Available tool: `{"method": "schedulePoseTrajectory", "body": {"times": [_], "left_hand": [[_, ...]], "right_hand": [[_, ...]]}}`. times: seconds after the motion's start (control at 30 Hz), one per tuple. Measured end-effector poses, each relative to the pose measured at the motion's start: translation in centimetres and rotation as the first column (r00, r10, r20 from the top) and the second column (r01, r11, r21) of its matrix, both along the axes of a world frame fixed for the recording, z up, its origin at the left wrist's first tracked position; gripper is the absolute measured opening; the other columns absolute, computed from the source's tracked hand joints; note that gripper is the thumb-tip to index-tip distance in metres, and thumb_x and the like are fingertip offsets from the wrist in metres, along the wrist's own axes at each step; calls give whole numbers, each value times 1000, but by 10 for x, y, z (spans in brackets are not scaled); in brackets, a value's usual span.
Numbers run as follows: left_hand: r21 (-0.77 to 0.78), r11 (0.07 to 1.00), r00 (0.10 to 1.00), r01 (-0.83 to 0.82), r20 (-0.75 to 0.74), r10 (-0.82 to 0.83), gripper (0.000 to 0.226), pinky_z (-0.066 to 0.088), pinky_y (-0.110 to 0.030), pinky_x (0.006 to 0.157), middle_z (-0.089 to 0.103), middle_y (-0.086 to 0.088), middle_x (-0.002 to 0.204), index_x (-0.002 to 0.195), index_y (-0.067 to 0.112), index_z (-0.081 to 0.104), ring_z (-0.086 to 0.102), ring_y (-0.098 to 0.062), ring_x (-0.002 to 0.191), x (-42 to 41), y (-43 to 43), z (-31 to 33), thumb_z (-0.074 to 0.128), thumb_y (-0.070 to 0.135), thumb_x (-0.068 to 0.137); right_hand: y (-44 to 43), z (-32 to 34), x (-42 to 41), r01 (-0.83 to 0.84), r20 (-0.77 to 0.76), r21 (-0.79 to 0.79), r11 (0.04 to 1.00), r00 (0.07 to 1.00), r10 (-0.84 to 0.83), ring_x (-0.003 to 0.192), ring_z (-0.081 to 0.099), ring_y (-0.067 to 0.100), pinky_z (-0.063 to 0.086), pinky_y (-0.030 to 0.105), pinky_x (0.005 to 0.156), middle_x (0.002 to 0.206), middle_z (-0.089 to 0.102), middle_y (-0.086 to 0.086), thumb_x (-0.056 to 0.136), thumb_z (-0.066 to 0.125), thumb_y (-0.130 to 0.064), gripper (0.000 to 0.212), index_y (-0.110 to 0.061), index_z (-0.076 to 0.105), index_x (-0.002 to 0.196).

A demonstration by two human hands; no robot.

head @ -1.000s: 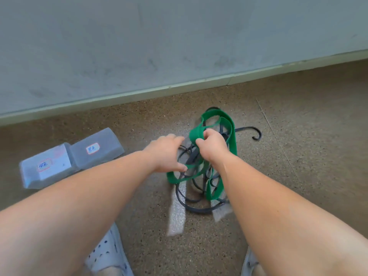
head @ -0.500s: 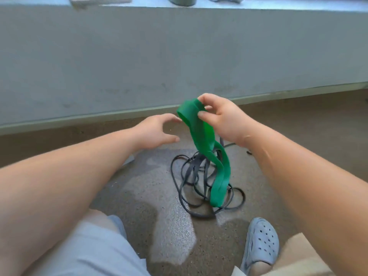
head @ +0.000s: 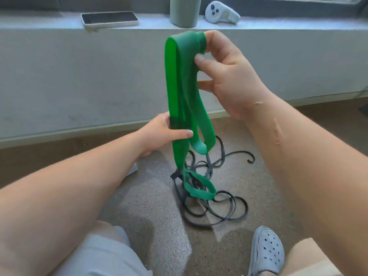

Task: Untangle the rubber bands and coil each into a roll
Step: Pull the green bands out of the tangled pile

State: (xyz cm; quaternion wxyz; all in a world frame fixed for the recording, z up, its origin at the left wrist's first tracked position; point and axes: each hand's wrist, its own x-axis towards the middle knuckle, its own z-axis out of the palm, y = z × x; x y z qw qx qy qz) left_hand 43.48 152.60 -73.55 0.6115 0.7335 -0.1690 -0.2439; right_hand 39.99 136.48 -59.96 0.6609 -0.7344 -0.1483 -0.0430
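A wide green rubber band (head: 175, 80) hangs in long loops in front of me. My right hand (head: 225, 76) pinches its top fold between thumb and fingers, held high. Lower down, my left hand (head: 163, 132) grips one strand of the same band, thumb across it. The band's lowest loop is still caught in a thin black band (head: 215, 206), which lies in a tangled heap on the floor, one curled end (head: 251, 157) reaching right.
A grey ledge (head: 59, 22) runs across the back, with a phone (head: 109, 18), a grey cup (head: 184, 10) and a white controller (head: 221, 13) on it. Speckled brown floor (head: 155, 226) below. My knees and a grey clog (head: 266, 253) sit at the bottom.
My right hand has lifted the green band well up off the floor. My left hand has moved in and taken hold of a strand. The camera has tilted upward.
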Motion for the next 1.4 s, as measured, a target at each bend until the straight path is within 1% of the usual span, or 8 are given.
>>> {"method": "schedulePoseTrajectory", "body": {"times": [0.4,0.57,0.7,0.8,1.07,1.13,1.23,1.4], "left_hand": [[39,999,975,-22,-218,30,23,58,-25,80,77,2,111,123,15,67,73,-15,101,1,-4,-24,58,15,101],[-74,961,932,-266,-276,236,15,60,-37,79,78,-7,97,108,12,68,73,-24,88,-3,-27,-13,56,18,101],[-236,831,834,-504,-383,397,16,60,-58,74,77,-5,84,108,14,63,74,-27,77,6,-32,8,48,15,103],[-346,761,810,-549,-447,381,25,61,-54,73,73,-12,90,122,6,60,72,-30,77,7,-31,13,53,13,99],[-311,865,873,-394,-420,247,13,57,-46,81,68,-12,82,101,10,62,66,-28,75,6,-25,30,50,15,100],[-323,864,860,-387,-463,212,21,56,-54,92,66,-19,105,112,9,62,66,-34,96,16,-14,31,45,17,102],[-355,835,837,-421,-507,207,25,60,-55,76,69,-19,113,123,8,58,70,-34,101,32,6,29,41,11,105],[-295,844,808,-447,-538,240,41,53,-67,86,61,-23,132,144,10,45,62,-44,120,60,53,9,41,9,102]], "right_hand": [[-24,-45,10,264,-128,384,885,964,-232,100,60,23,57,49,84,107,60,8,102,43,-4,16,-15,55,104],[-52,-115,-2,504,-250,-80,860,825,-507,109,63,24,58,51,88,134,45,7,86,57,-21,17,-33,66,93],[-62,-172,-20,321,-279,-377,869,855,-437,102,66,27,56,47,93,129,47,1,84,53,-16,24,-31,68,95],[-48,-198,-31,89,-311,-570,817,897,-314,129,50,21,34,34,114,141,49,0,86,55,-9,25,-31,64,95],[-30,-201,-28,5,-376,-266,964,920,-108,155,10,18,10,51,124,165,24,-8,85,75,-25,14,-26,72,99],[-30,-199,-15,-12,-316,-221,975,947,-60,149,32,16,20,49,123,155,46,-6,85,72,-22,21,-22,73,106],[-27,-194,5,-16,-300,-175,984,953,-38,110,68,17,49,40,105,113,74,1,92,66,-5,17,-12,71,107],[-18,-202,43,151,-373,-174,973,904,-207,77,67,17,61,39,78,91,72,13,95,62,-3,8,-7,68,100]]}}
